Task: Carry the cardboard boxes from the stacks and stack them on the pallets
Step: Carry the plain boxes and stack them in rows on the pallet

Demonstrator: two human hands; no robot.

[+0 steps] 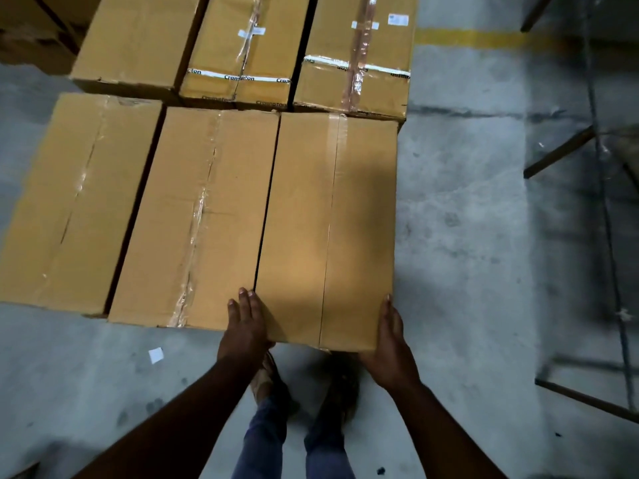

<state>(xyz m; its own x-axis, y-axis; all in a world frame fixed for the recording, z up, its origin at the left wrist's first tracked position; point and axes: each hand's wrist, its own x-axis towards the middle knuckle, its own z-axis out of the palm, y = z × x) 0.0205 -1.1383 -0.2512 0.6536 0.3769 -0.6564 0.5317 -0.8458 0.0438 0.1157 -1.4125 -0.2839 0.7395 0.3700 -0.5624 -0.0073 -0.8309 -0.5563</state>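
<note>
Taped-shut cardboard box (328, 229), contents unseen, between both hands' straight fingers (247, 302), beside neighbouring boxes (193, 216).

I'm seeing the nearest box (328, 229) lying flat, brown, taped along its top seam | it's sitting tight against the middle box (197, 219) | the left box (79, 198) is lying just beyond a dark gap | three more boxes (242, 46) are sitting behind them

Dim overhead light, soft blur, wide-angle bending at the edges.
</note>
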